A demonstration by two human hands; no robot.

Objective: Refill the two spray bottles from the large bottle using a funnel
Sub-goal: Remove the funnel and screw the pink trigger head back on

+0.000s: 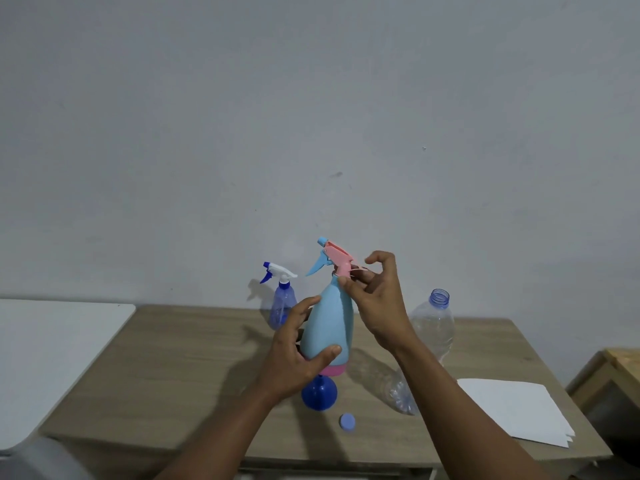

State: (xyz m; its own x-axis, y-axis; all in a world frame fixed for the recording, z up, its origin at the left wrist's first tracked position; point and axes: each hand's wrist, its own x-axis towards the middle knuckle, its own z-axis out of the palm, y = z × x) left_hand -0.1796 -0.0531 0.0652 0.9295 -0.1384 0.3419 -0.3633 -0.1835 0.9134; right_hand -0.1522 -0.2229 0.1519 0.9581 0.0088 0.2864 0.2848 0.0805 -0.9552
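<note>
Head view: left hand [294,358] curled round pale blue spray bottle [332,323] held above table [173,358], right hand [381,306] pinching its pink sprayer head [337,259] at neck, blue funnel [319,393] just below.

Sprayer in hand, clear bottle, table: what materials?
Sprayer: opaque light-blue plastic, matte, with a pink trigger head. Clear bottle: thin transparent plastic, glossy, likely PET; blue-tinted threaded neck. Table: matte wood-grain surface; laminate or veneer, cannot tell.
</note>
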